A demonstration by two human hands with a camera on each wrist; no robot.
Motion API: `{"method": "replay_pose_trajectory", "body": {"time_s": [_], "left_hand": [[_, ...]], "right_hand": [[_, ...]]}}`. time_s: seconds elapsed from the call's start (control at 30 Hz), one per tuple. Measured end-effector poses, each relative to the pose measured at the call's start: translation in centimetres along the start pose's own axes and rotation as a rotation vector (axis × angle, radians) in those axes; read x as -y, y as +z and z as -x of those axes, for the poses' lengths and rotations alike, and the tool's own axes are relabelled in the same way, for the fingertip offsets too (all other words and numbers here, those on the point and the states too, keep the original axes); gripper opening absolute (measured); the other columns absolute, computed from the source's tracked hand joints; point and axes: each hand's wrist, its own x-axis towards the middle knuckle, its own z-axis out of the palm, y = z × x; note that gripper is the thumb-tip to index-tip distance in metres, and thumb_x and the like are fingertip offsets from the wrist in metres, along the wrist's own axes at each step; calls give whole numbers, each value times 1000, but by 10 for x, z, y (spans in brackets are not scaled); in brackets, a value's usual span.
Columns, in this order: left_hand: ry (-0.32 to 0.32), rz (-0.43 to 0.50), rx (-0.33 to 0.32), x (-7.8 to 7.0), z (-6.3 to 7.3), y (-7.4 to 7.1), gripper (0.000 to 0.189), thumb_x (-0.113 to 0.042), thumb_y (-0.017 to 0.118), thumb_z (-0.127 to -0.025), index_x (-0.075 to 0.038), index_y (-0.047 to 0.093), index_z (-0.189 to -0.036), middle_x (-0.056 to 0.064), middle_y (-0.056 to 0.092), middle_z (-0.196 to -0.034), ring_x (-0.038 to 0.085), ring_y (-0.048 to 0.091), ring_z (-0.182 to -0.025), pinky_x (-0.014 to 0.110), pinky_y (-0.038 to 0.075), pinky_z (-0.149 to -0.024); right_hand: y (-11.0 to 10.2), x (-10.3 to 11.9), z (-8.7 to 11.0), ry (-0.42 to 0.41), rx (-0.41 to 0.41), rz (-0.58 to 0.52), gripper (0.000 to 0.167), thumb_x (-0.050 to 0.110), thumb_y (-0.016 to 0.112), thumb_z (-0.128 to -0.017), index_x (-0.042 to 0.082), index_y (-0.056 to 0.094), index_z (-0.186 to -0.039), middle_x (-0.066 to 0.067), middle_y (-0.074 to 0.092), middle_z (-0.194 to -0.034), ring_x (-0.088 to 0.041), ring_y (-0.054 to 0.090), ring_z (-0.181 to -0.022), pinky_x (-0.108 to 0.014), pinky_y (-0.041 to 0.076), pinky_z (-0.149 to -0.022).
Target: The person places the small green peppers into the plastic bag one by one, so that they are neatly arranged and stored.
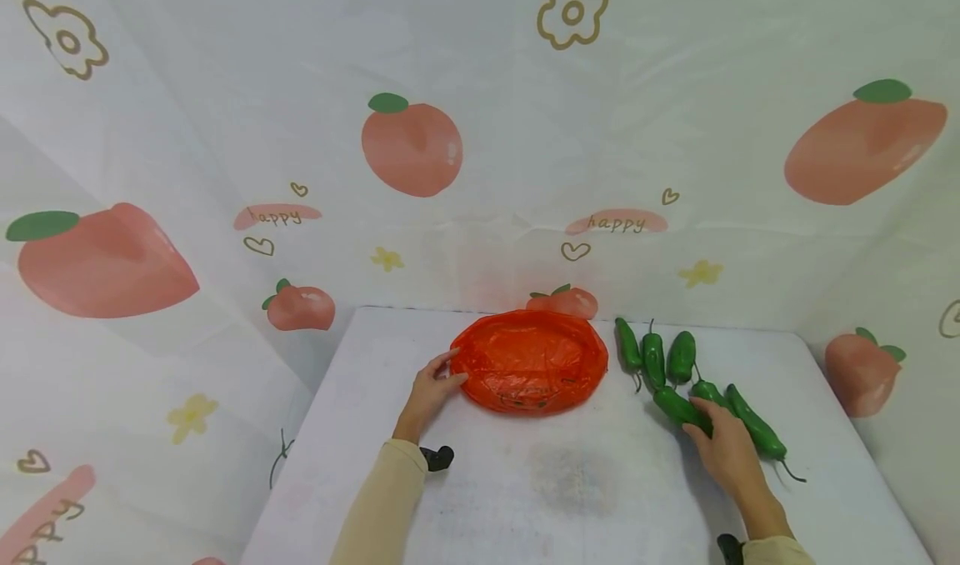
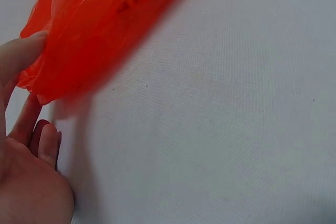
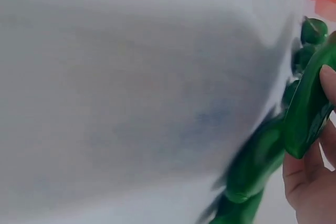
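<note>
A red plastic bag [image 1: 525, 365], spread into an oval with a raised rim, lies at the back middle of the white table. On its left edge my left hand [image 1: 429, 398] pinches the plastic; the left wrist view has the thumb [image 2: 23, 53] on the near side and fingers behind. To the right, my right hand [image 1: 723, 444] holds a green chili pepper [image 1: 675, 407] between thumb and fingers. In the right wrist view this pepper [image 3: 310, 98] appears raised over other peppers. Nearby lie several more green chili peppers [image 1: 757, 427], some with thin stems.
Behind the bag, three of the peppers [image 1: 654, 361] sit close together near the table's back edge. A patterned white cloth [image 1: 480, 132] hangs behind and along the sides. The white tabletop [image 1: 525, 498] carries a greyish smudge in front of the bag.
</note>
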Motion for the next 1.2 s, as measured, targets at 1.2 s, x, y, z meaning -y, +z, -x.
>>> {"method": "replay_pose_trajectory", "body": {"time_s": [1.2], "left_hand": [[-33,1,9,3,-3,0,57,-29,80,-88,-33,60,-141,7,47,-158,33,40,-147,54,37,-123]], "right_hand": [[-39,62,-46,-68,63,-56,47,17,68,-98,2,56,-141,-32,58,-139,-52,57,-124,-70,49,-97]]}}
